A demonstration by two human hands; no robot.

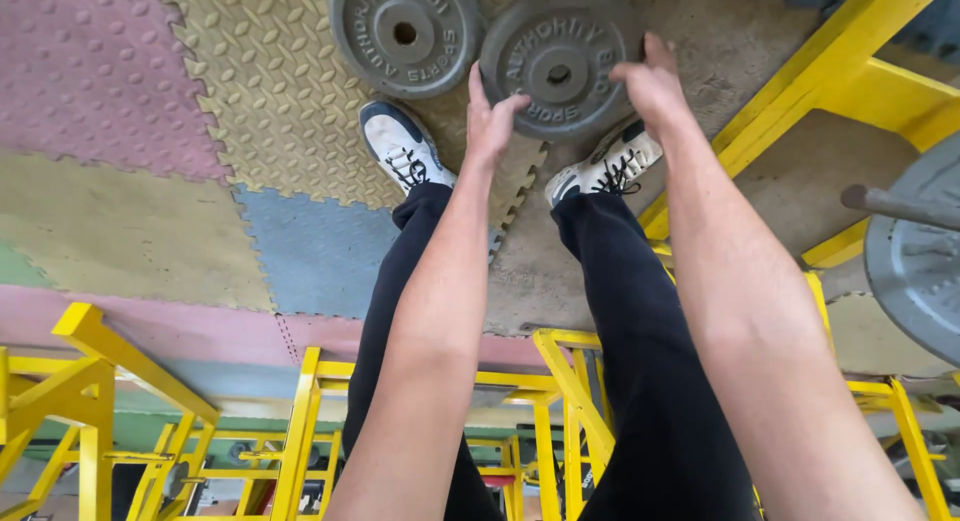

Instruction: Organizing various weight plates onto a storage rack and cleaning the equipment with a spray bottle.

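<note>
Grey iron weight plate [560, 73] lying flat on the floor mat, just ahead of two white sneakers [605, 167], touching a second grey plate [405, 33] on its left. Gripped at opposite rims: left hand [490, 121] on the near-left edge, fingers spread wide around the rim; right hand [652, 86] on the right edge, curled over it. Both hands equally near, plate centred between them. Yellow steel frame [830, 76] close on the right; barbell plate [915, 266] further right.

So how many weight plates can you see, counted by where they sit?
Grey plates on the floor: 2, one free, one gripped by the left hand and right hand
Grey plate on the bar at right: 1
Total: 3
</note>
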